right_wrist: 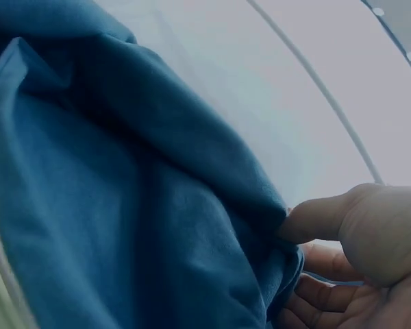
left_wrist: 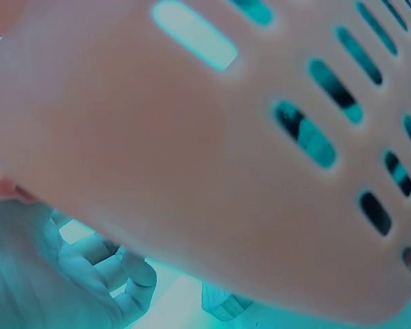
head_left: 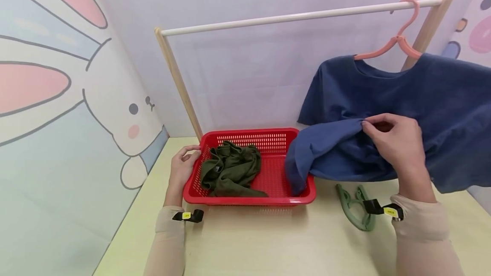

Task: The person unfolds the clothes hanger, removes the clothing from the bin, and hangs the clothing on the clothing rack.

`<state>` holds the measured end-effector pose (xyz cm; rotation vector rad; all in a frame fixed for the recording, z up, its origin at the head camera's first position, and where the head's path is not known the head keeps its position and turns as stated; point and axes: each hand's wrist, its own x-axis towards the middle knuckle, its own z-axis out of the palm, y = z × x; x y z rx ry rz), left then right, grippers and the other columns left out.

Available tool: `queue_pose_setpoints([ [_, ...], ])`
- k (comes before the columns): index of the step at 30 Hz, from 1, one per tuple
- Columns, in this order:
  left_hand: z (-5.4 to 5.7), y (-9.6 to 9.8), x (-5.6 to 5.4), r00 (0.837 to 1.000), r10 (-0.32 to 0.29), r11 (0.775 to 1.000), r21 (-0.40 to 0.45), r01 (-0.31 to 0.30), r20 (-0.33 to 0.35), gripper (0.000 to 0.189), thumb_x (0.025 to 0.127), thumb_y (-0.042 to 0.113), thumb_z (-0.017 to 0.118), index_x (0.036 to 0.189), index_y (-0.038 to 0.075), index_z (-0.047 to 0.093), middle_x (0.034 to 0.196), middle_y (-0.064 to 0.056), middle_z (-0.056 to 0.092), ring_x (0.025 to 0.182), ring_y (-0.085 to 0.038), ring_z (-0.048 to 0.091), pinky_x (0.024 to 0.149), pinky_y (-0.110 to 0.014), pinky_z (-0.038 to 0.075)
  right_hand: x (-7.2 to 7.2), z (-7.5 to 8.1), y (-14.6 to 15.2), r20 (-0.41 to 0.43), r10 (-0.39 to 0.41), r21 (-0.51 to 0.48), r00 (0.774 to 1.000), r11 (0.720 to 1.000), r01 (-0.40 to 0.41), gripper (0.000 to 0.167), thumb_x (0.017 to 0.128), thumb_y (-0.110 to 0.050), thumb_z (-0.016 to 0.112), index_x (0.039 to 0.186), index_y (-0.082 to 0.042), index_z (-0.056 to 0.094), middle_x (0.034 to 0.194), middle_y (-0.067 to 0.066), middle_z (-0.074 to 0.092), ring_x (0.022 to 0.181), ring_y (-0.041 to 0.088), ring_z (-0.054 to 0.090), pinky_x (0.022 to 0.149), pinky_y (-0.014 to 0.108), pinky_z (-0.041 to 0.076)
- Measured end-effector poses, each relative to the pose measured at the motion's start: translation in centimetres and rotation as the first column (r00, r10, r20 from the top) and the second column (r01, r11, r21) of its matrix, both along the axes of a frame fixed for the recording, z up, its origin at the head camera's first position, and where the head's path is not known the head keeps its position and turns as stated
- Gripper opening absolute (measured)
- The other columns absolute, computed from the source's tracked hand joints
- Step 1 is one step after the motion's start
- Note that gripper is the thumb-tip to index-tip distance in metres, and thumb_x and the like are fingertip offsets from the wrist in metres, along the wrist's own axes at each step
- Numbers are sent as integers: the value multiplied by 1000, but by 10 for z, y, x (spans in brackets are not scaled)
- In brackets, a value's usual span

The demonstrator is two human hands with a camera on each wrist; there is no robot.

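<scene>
A dark blue T-shirt (head_left: 399,93) hangs on a pink hanger (head_left: 400,39), its lower left part folded up and draping into the basket. My right hand (head_left: 400,144) pinches the shirt's cloth between thumb and fingers; the right wrist view shows this hand (right_wrist: 356,253) at the edge of the blue fabric. At the left end of a red plastic basket (head_left: 249,200), my left hand (head_left: 182,169) holds the rim. The basket's slotted wall (left_wrist: 157,157) fills most of the left wrist view and hides part of that hand. A crumpled dark green garment (head_left: 235,169) lies inside the basket.
Behind the basket stands a rack with a white rod (head_left: 299,17) and wooden posts (head_left: 178,76); the pink hanger hooks over the rod's right end. A green folding hanger (head_left: 347,208) lies on the pale yellow table (head_left: 245,242). A rabbit-printed wall (head_left: 65,161) borders the left.
</scene>
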<state>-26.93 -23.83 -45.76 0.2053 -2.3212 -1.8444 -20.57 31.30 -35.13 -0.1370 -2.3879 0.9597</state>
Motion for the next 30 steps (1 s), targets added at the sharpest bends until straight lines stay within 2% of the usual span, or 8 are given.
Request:
queue_pose_setpoints([
  [3,1,1,0,1000,1,1000,-6,-1,8,37,112,40,68,143,18,72,130,-22,75,95,-13,77,81,-26,65,2,2,6,17,-31,-28,999,999,31,40,105,-44,75,124,-10,84,81,-37,60,76,-13,52,71,16,44],
  [6,1,1,0,1000,2,1000,-5,-2,10,37,112,39,68,143,18,72,130,-22,75,95,-13,77,81,-26,65,4,3,10,41,-65,-60,997,996,68,44,105,-48,73,126,-11,84,76,-47,50,79,-12,52,74,18,44],
  [10,1,1,0,1000,2,1000,1,-2,8,36,112,38,68,142,18,72,129,-23,75,93,-13,77,80,-26,66,5,4,14,59,-92,-95,994,991,98,45,104,-49,73,127,-11,83,74,-49,49,80,-13,51,75,17,44],
  [15,1,1,0,1000,1,1000,5,-1,-3,37,112,38,68,142,16,72,128,-24,75,92,-12,77,80,-26,66,6,5,15,60,-79,-110,995,990,85,45,105,-49,72,128,-11,82,75,-49,51,82,-13,52,77,16,43],
  [21,1,1,0,1000,-3,1000,5,3,-2,38,112,40,69,142,16,71,129,-24,75,92,-11,77,80,-26,66,9,7,13,26,-42,-169,999,984,46,45,106,-47,71,134,-13,80,90,-40,60,90,-5,58,73,11,44],
  [24,1,1,0,1000,-4,1000,5,4,0,39,112,40,69,142,17,71,130,-24,75,93,-11,77,80,-26,66,11,9,11,12,-38,-195,999,980,40,47,106,-45,72,141,-13,77,97,-37,62,93,-7,59,74,9,45],
  [30,1,1,0,1000,-2,1000,11,2,-3,38,112,39,69,143,17,71,126,-21,76,93,-11,77,81,-26,66,14,13,6,-27,-10,-262,1000,965,3,45,106,-39,76,144,-14,75,105,-35,64,99,-7,61,79,7,45],
])
